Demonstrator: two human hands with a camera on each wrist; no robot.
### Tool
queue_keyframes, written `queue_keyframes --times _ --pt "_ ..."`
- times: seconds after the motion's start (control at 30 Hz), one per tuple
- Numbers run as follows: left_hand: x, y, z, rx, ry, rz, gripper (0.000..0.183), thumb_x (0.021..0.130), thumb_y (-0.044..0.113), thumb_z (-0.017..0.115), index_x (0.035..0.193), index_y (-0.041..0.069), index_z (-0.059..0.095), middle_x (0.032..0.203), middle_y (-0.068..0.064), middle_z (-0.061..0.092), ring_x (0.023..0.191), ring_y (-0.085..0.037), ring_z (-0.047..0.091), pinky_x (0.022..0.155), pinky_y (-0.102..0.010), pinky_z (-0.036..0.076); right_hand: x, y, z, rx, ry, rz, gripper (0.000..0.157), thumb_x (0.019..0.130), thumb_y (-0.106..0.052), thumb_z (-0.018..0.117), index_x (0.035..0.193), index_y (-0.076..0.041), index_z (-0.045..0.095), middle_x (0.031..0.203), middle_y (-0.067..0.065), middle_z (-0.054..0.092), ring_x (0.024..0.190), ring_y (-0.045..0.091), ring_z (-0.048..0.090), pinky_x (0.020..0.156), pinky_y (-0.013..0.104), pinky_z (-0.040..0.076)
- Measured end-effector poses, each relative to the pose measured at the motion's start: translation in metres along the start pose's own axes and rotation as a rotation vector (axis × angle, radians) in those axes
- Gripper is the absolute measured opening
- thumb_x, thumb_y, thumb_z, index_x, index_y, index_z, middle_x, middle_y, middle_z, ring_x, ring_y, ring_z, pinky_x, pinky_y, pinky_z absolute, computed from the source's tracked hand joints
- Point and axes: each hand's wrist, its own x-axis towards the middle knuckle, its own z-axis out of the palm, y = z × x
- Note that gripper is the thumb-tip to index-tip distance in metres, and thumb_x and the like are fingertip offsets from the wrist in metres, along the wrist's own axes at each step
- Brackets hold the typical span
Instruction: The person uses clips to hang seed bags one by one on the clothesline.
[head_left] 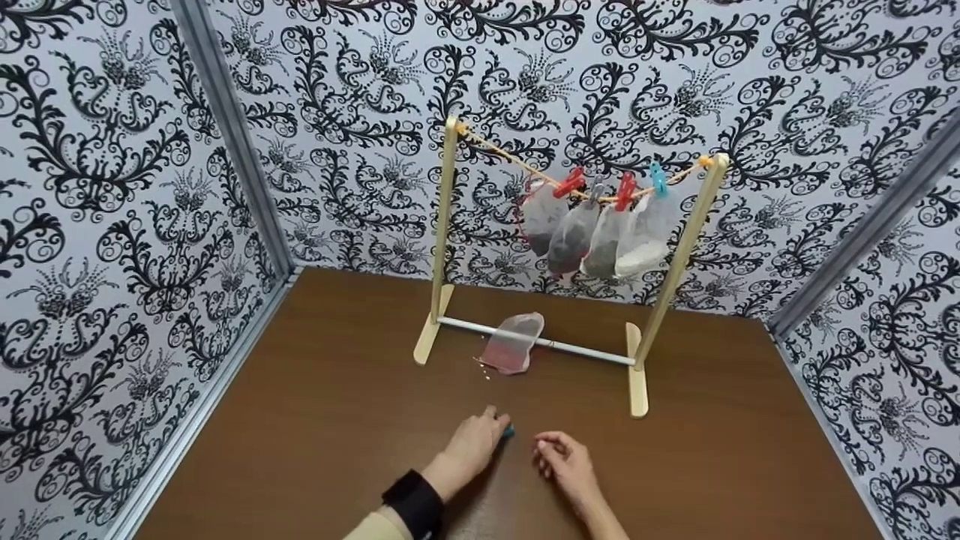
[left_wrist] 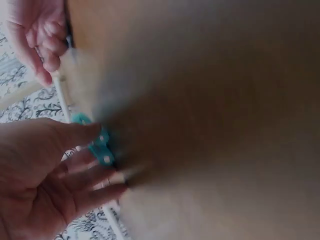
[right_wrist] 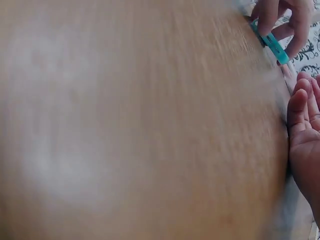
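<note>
Between the thumb and fingers of my left hand (head_left: 474, 444) is a small teal clothes peg (left_wrist: 100, 145), held low over the brown table. The peg (right_wrist: 272, 44) also shows in the right wrist view, pinched at the upper right. My right hand (head_left: 566, 465) rests just to the right, fingers loosely curled and holding nothing. Beyond both hands a sheer mesh pouch (head_left: 517, 337) with pinkish contents lies across the white bar of a wooden stand. Several similar pouches (head_left: 568, 241) hang from the stand's orange cord, clipped with red, grey and teal pegs (head_left: 658, 178).
The stand has two wooden posts (head_left: 444, 225), wooden feet (head_left: 638, 382) and a low white crossbar (head_left: 592, 352). A few tiny white bits (head_left: 486, 373) lie beside the loose pouch. Patterned panels (head_left: 352, 150) in metal frames enclose the table (head_left: 337, 390) at the back and sides.
</note>
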Motion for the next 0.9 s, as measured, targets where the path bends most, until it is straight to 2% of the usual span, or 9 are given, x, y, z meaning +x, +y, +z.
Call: queue_keyframes --times 0.03,0.1,0.2,0.3,0.4,0.5,0.6,0.73,0.9 --pt "0.0 0.002 0.001 -0.045 0.005 -0.027 0.028 0.081 0.008 0.076 0.102 0.015 0.059 0.098 -0.007 0.064 0.064 -0.022 0.068 0.053 -0.029 0.056 -0.001 0.0 0.0 0.004 0.009 -0.011 0.028 0.098 -0.007 0.059 0.114 0.015 0.059 0.085 0.02 0.068 0.059 0.007 0.057 0.054 0.02 0.049" --pt "0.001 0.004 0.0 -0.206 0.011 -0.068 0.026 0.083 0.008 0.075 0.103 0.013 0.059 0.096 -0.008 0.066 0.068 -0.024 0.069 0.055 -0.031 0.056 -0.002 0.0 0.001 -0.006 0.016 -0.031 0.027 0.098 -0.007 0.06 0.114 0.015 0.06 0.086 0.022 0.067 0.059 0.006 0.056 0.053 0.019 0.049" --pt "0.002 0.004 -0.002 -0.531 0.024 -0.109 0.022 0.086 0.009 0.074 0.102 0.012 0.06 0.092 -0.007 0.07 0.079 -0.023 0.071 0.064 -0.032 0.056 -0.003 0.0 0.001 -0.025 0.023 -0.059 0.027 0.097 -0.006 0.061 0.115 0.014 0.06 0.089 0.026 0.067 0.061 0.005 0.056 0.053 0.019 0.048" --pt "0.004 0.006 -0.001 -0.851 0.028 -0.172 0.021 0.087 0.014 0.075 0.103 0.01 0.062 0.094 -0.005 0.073 0.088 -0.02 0.071 0.073 -0.028 0.055 -0.002 0.001 0.001 -0.031 0.022 -0.079 0.03 0.097 -0.007 0.061 0.119 0.013 0.06 0.096 0.024 0.068 0.062 0.005 0.056 0.054 0.02 0.048" --pt "0.005 0.011 0.006 -1.08 0.028 -0.257 0.021 0.088 0.015 0.075 0.102 0.008 0.062 0.097 -0.007 0.074 0.092 -0.02 0.073 0.077 -0.025 0.055 -0.001 0.003 0.002 -0.033 0.017 -0.106 0.032 0.098 -0.006 0.061 0.124 0.012 0.059 0.104 0.024 0.068 0.059 0.005 0.054 0.054 0.021 0.049" --pt "0.004 0.014 0.015 -1.243 0.014 -0.333 0.021 0.089 0.014 0.074 0.102 0.003 0.061 0.1 -0.012 0.074 0.095 -0.022 0.072 0.077 -0.023 0.054 -0.001 0.006 0.005 -0.037 0.005 -0.123 0.033 0.098 -0.005 0.06 0.126 0.012 0.058 0.11 0.026 0.067 0.057 0.005 0.053 0.053 0.022 0.049" --pt "0.003 0.015 0.022 -1.356 -0.002 -0.389 0.023 0.09 0.015 0.073 0.104 0.001 0.061 0.103 -0.014 0.075 0.098 -0.019 0.07 0.079 -0.02 0.051 -0.001 0.007 0.004 -0.068 -0.008 -0.119 0.034 0.098 -0.008 0.06 0.127 0.012 0.058 0.11 0.027 0.068 0.056 0.004 0.051 0.051 0.021 0.048" --pt "0.002 0.015 0.025 -1.454 -0.017 -0.394 0.024 0.091 0.014 0.073 0.107 0.001 0.06 0.107 -0.015 0.074 0.099 -0.013 0.066 0.08 -0.018 0.049 -0.001 0.004 -0.001 -0.104 -0.034 -0.081 0.037 0.098 -0.012 0.062 0.127 0.01 0.059 0.103 0.026 0.069 0.056 0.001 0.049 0.052 0.016 0.043" --pt "0.003 0.014 0.027 -1.584 -0.049 -0.399 0.025 0.092 0.012 0.071 0.11 -0.001 0.059 0.11 -0.016 0.072 0.098 -0.01 0.065 0.081 -0.019 0.05 0.0 0.001 -0.009 -0.068 -0.06 -0.025 0.04 0.096 -0.013 0.065 0.128 0.01 0.058 0.114 0.021 0.068 0.076 0.0 0.059 0.066 0.014 0.048"
